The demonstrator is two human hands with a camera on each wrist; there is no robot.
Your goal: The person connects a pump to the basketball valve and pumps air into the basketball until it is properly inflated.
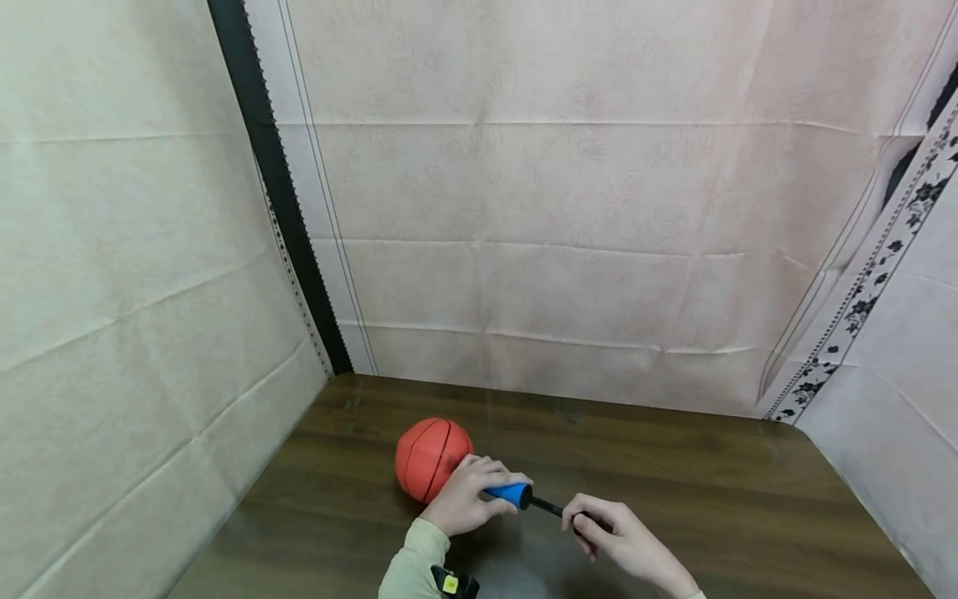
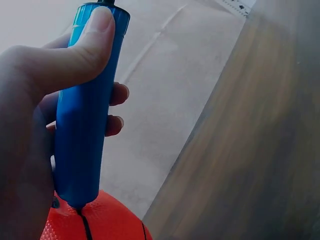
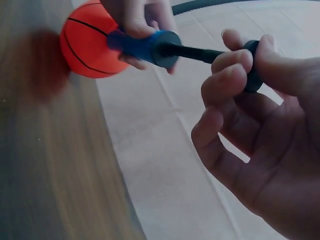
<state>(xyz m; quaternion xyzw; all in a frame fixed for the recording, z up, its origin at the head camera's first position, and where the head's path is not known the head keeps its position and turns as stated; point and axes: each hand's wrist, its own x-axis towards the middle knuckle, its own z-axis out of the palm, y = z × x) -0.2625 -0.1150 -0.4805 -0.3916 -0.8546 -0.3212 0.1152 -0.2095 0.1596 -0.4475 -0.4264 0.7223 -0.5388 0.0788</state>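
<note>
My left hand (image 1: 470, 497) wraps round the blue barrel of a small hand pump (image 2: 82, 130), thumb laid along it near the top. The barrel's lower end meets an orange-red ball (image 1: 432, 460) with black seams, marked like a basketball; the joint itself is partly hidden by the hand in the head view. In the right wrist view a black rod stands out of the barrel, ending in a round black handle (image 3: 254, 65). My right hand (image 1: 614, 537) pinches that handle between thumb and fingers.
A brown wood-grain table (image 1: 674, 474) lies under the hands and ball. Pale creased cloth (image 1: 584, 208) hangs behind it, with more cloth at both sides. A dark device with a yellow patch (image 1: 451, 583) is strapped on the left wrist.
</note>
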